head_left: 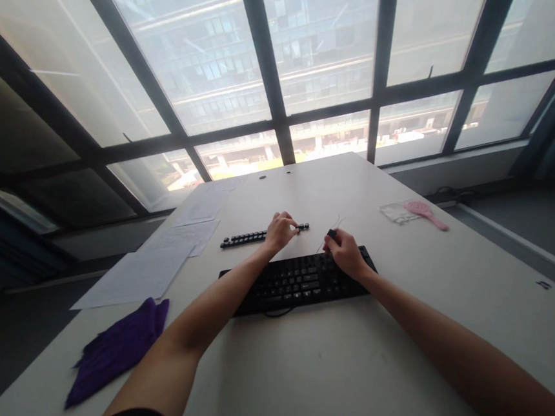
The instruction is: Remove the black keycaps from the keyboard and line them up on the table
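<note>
My left hand reaches over a row of loose black keycaps lying on the white table. Its thumb and fingertips are pinched together on a keycap near the right end of that row. My right hand is closed around a small black piece with thin wires sticking out, which looks like a wire keycap puller. This hand is above the right end of a black keyboard. My left forearm hides the keyboard's left part.
Paper sheets lie along the table's left edge, with a purple cloth nearer me. To the right rest a pink hairbrush and a clear plastic bag. Large windows stand beyond the white table.
</note>
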Available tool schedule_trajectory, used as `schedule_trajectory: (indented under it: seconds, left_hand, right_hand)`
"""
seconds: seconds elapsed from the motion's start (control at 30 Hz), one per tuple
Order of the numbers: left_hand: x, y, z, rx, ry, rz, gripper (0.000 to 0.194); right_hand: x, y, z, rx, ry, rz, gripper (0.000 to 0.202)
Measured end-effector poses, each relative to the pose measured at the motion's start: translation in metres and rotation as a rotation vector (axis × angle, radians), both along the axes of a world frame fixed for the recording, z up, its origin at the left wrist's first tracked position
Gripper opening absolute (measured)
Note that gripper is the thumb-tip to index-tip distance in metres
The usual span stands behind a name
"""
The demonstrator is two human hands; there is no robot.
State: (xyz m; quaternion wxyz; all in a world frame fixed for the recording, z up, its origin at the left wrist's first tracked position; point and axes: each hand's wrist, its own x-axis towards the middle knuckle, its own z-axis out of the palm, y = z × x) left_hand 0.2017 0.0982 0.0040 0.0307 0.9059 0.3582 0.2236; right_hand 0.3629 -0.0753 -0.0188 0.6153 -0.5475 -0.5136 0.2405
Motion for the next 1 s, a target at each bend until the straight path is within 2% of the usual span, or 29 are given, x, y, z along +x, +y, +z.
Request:
schedule_trajectory:
  seconds: [0.1, 0.23, 0.37, 0.47, 0.6, 0.8, 1.0]
  left_hand:
    - [0.001, -0.015, 0.006, 0.003, -0.032, -0.024, 0.008]
    - [0.005, -0.054, 0.009, -0.071, -0.115, -0.140, 0.015]
    - [0.008, -0.100, 0.003, -0.177, -0.199, -0.218, 0.020]
    - [0.008, -0.120, -0.005, -0.219, -0.253, -0.226, 0.023]
    - [0.006, -0.126, -0.013, -0.236, -0.283, -0.237, 0.024]
    - [0.006, -0.125, -0.015, -0.238, -0.262, -0.230, 0.024]
    - [0.005, -0.130, -0.012, -0.202, -0.203, -0.230, 0.017]
  right_hand:
    - [0.004, 0.003, 0.000, -0.004, 0.076, 0.028, 0.021]
    - [0.007, 0.002, 0.000, -0.007, 0.015, 0.087, 0.021]
    - [0.011, -0.001, 0.004, 0.031, -0.122, 0.063, 0.019]
    - [0.018, -0.002, 0.006, 0.039, -0.159, 0.054, 0.019]
    - [0.023, -0.001, 0.004, -0.020, -0.228, 0.122, 0.018]
    - [0.023, 0.000, 0.004, -0.080, -0.402, 0.184, 0.019]
    - [0.020, -0.016, 0.010, -0.018, -0.635, 0.169, 0.018]
